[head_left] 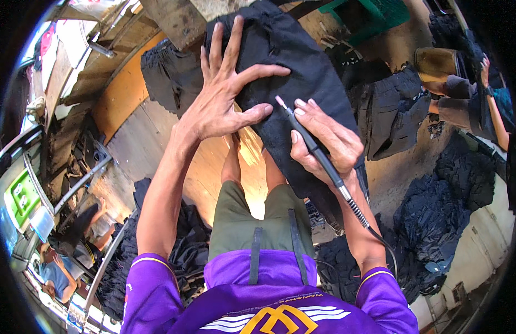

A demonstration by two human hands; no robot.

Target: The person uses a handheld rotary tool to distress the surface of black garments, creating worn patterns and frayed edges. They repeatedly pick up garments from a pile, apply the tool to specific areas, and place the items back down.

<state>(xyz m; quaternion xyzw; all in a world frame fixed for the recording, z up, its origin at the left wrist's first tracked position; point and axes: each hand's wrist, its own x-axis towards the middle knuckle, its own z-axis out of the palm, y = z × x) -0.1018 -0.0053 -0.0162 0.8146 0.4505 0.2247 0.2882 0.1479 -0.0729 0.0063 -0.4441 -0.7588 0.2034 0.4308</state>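
Observation:
A pair of black trousers is stretched out in front of me, sloping from the top centre down toward my right forearm. My left hand lies on its left part with fingers spread, thumb and forefinger framing a patch of cloth. Between the fingers of my right hand is a black pen-shaped corded grinder, held like a pencil. Its thin pinkish tip points up and left, close to the patch; whether it touches the cloth I cannot tell. The cord runs from a coiled sleeve back along my right forearm.
Dark garments lie left and right of the trousers. Heaps of black clothes sit at the lower right and beside my left arm. A green plastic stool stands far off. Another person's arm shows at the right rim.

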